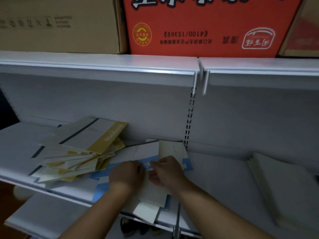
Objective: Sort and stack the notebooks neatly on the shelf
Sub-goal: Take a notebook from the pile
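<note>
Cream-coloured, the top notebook (170, 149) lies on blue-banded notebooks (101, 172) at the shelf's (20, 144) front edge, near its right end, with its long axis running front to back. The left hand (126, 175) and right hand (165, 171) grip it with curled fingers, probably squaring it. Yellow notebooks (82, 152) sprawl leftward.

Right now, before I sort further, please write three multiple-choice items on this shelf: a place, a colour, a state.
1. The red cardboard box stands: A) on the upper white metal shelf, right of the brown cardboard box; B) on the floor; C) among the notebooks.
2. The band on the white notebooks beneath the left hand and right hand is: A) green; B) blue; C) black.
3. The yellow-banded notebooks lie: A) upright; B) in a square stack; C) in a skewed heap.
Key: 1 A, it sits on that shelf; 2 B, blue shows beside the hands; 3 C, corners fan out.
</note>
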Available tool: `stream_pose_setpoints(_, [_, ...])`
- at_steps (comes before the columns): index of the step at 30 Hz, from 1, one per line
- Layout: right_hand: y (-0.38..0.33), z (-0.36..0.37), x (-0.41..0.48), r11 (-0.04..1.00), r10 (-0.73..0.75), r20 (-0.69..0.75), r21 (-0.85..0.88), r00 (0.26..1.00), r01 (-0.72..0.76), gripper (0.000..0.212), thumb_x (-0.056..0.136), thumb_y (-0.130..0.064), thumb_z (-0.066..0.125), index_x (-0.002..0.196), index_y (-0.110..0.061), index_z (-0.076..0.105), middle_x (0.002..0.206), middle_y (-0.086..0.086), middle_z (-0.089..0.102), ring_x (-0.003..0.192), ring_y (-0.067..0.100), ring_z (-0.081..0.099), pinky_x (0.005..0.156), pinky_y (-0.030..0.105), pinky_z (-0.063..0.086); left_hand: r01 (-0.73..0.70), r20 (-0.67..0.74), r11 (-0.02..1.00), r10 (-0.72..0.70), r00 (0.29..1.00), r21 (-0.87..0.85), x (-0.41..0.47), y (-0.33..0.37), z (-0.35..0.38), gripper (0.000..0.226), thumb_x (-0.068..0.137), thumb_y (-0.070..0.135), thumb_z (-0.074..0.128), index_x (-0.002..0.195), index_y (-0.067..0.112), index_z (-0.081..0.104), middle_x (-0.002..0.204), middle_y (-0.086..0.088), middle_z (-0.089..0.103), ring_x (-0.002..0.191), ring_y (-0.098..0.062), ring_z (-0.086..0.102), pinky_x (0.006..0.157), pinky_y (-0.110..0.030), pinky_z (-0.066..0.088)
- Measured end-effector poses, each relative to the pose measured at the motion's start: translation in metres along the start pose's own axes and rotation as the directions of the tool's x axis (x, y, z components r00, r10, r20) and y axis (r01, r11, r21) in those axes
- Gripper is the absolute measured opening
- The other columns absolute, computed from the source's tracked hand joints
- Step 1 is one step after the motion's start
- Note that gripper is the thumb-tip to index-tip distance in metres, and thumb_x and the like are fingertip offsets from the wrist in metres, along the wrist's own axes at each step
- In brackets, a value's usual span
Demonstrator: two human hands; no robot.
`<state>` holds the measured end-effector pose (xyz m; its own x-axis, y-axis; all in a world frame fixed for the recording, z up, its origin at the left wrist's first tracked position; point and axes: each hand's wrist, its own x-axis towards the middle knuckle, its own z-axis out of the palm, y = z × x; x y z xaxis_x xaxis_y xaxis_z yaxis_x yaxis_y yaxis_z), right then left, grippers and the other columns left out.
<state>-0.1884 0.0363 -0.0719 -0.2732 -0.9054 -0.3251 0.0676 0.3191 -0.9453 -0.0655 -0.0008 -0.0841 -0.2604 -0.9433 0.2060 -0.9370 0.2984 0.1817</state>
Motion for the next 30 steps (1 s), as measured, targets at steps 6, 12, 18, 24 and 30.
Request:
stream_pose_setpoints(6, [0.004, -0.029, -0.003, 0.994, -0.090, -0.059, -0.069, 0.994, 0.086, 0.017, 0.084, -0.013, 0.062, 0.098, -0.003, 0.063, 0.101, 0.018, 0.068, 0.087, 0.028, 0.067, 0.073, 0.036, 0.059, -0.032, 0.014, 0.988, 0.035, 0.999, -0.149, -0.009, 0.038, -0.012, 0.031, 0.092, 0.036, 0.043, 0.089, 0.023, 0.071, 0.093, 0.002, 0.071, 0.084, -0.016, 0.065, 0.062, -0.023, 0.038])
stream_pose_setpoints(12, [-0.025, -0.137, -0.038, 0.977, -0.166, -0.099, 0.121, 0.981, 0.177, 0.017, 0.082, 0.003, 0.060, 0.081, -0.014, 0.062, 0.076, 0.009, 0.064, 0.058, 0.013, 0.061, 0.046, 0.020, 0.052, -0.027, -0.073, 0.819, -0.018, 0.997, -0.573, -0.006, 0.084, -0.026, 0.037, 0.085, 0.021, 0.063, 0.122, 0.019, 0.058, 0.125, -0.001, 0.059, 0.112, -0.018, 0.056, 0.085, -0.020, 0.037])
stream_pose_setpoints(18, [-0.025, -0.276, -0.074, 0.949, -0.118, -0.184, 0.269, 0.976, 0.165, 0.008, 0.083, -0.005, 0.059, 0.077, -0.007, 0.063, 0.070, 0.007, 0.064, 0.064, 0.020, 0.061, 0.061, 0.029, 0.049, 0.282, 0.380, 0.286, 0.392, 0.838, -0.916, -0.022, 0.174, -0.023, 0.079, 0.051, 0.024, 0.089, 0.121, 0.032, 0.055, 0.115, -0.003, 0.068, 0.109, -0.020, 0.063, 0.093, -0.037, 0.051])
stream_pose_setpoints(24, [0.007, -0.399, -0.110, 0.975, -0.211, -0.559, -0.060, 0.802, 0.215, 0.024, 0.084, -0.022, 0.066, 0.067, -0.010, 0.054, 0.062, 0.011, 0.050, 0.056, 0.019, 0.052, 0.057, 0.029, 0.040, 0.272, 0.361, 0.257, 0.423, 0.831, -0.927, -0.061, 0.317, -0.006, 0.063, 0.072, -0.006, 0.073, 0.110, 0.041, 0.054, 0.090, -0.012, 0.072, 0.082, -0.023, 0.071, 0.073, -0.036, 0.059])
stream_pose_setpoints(30, [0.040, -0.492, -0.152, 0.921, -0.255, -0.552, -0.390, 0.794, 0.025, 0.013, 0.079, -0.003, 0.062, 0.090, 0.000, 0.069, 0.086, 0.014, 0.069, 0.081, 0.029, 0.067, 0.071, 0.036, 0.055, 0.059, 0.311, 0.485, 0.458, 0.833, -0.872, -0.092, 0.429, 0.033, 0.040, 0.072, 0.004, 0.076, 0.105, 0.020, 0.060, 0.111, -0.006, 0.062, 0.081, -0.015, 0.062, 0.070, -0.022, 0.052])
